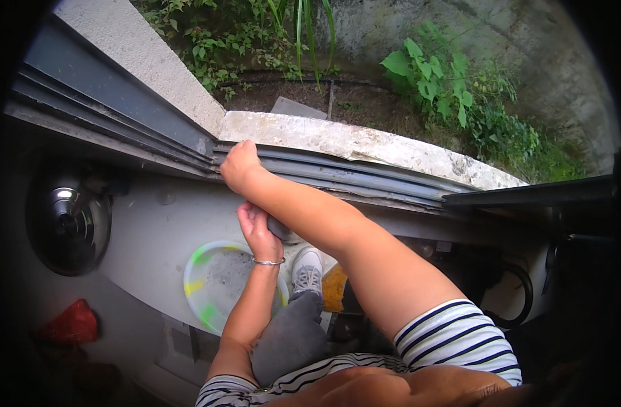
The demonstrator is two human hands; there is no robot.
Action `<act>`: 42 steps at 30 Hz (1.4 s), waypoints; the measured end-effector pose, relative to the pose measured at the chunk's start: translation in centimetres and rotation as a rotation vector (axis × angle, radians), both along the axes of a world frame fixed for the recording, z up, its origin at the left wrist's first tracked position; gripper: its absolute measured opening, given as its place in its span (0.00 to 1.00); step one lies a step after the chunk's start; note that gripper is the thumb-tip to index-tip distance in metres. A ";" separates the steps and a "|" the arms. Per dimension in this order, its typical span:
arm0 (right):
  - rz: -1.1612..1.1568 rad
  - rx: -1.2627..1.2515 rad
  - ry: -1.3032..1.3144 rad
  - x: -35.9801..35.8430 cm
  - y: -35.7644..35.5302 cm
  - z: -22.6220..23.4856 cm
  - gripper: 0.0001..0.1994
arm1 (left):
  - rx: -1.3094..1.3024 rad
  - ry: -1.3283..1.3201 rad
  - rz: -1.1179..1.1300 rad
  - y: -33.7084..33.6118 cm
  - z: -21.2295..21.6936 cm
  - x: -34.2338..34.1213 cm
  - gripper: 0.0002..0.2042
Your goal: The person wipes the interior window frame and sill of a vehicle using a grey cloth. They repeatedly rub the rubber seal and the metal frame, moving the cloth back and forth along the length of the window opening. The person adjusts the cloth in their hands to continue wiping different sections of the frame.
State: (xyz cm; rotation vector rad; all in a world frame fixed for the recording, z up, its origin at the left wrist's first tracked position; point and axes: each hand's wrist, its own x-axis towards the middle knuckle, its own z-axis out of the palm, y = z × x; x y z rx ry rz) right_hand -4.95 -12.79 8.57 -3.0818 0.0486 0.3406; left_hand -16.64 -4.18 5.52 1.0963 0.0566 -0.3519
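My right hand (240,165) is closed in a fist over the corner of the grey metal window track (331,174), its arm stretched across from the right. Whatever its fingers grip is hidden beneath them. Lower down, my left hand (259,235), with a silver bangle (268,261) at the wrist, hangs palm inward, fingers loosely bent and apart. Nothing shows in it. A dark grey shape (280,229), partly covered by my right arm, is beside it; I cannot tell what it is. Below stands a whitish basin (192,279) with green and yellow patches, holding cloudy grey water.
A pale stone sill (304,132) runs outside the track, with plants (433,74) and a concrete wall beyond. A shiny round metal object (69,227) is at the left, above a red item (73,322). My grey-white shoe (307,270) stands by a yellow-orange cloth-like piece (333,288).
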 end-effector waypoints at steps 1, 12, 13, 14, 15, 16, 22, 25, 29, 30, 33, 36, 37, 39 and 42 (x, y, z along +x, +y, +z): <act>0.032 -0.045 0.038 -0.8 -0.4 0.1 0.11 | 0.003 -0.017 -0.051 0.0 0.0 -0.1 0.11; -0.201 -0.226 0.218 -12.6 -6.0 0.8 0.11 | -0.015 0.146 -0.724 -1.6 1.9 -5.0 0.11; -0.219 -0.248 0.210 -13.3 -6.5 0.9 0.12 | -0.015 0.129 -0.761 -1.7 1.9 -5.1 0.11; -0.241 -0.203 0.257 -13.8 -7.0 1.1 0.12 | -0.016 0.112 -0.800 -1.8 1.9 -5.2 0.11; -0.285 -0.158 0.183 -14.5 -7.6 0.9 0.12 | -0.020 0.096 -0.840 -1.9 1.9 -5.3 0.11; -0.328 -0.112 0.109 -15.5 -8.3 0.5 0.13 | -0.017 0.057 -0.875 -2.0 1.9 -5.5 0.12; -0.606 0.898 -0.397 -22.3 -12.5 1.9 0.22 | -0.018 -0.149 -1.036 -3.2 1.1 -7.0 0.19; -0.922 1.751 -0.354 -24.4 -14.4 1.8 0.21 | -0.020 -0.224 -1.031 -4.4 1.8 -7.6 0.20; -0.899 2.225 -0.626 -28.1 -16.5 -0.9 0.14 | 0.139 -0.457 -0.932 -5.6 2.4 -7.9 0.16; -0.865 2.327 -0.700 -28.9 -17.1 -1.3 0.14 | 0.237 -0.582 -0.904 -5.9 2.8 -7.4 0.15; -0.857 2.373 -0.744 -30.2 -18.7 -0.3 0.13 | 0.533 -1.059 -0.392 -7.3 2.8 -4.4 0.05; -1.090 2.078 -0.553 -31.3 -19.7 0.2 0.12 | 1.274 -1.302 -0.138 -8.7 3.2 -0.8 0.11; -1.134 2.029 -0.499 -30.7 -19.1 0.5 0.12 | 1.303 -1.272 -0.212 -8.7 2.6 0.1 0.12; -1.111 1.964 -0.632 -29.8 -17.6 -0.7 0.13 | 1.256 -1.400 -0.214 -9.3 0.7 0.7 0.12; -1.085 1.359 -0.596 -28.2 -15.3 -1.8 0.17 | 1.254 -1.462 -0.243 -10.1 -0.9 -0.3 0.12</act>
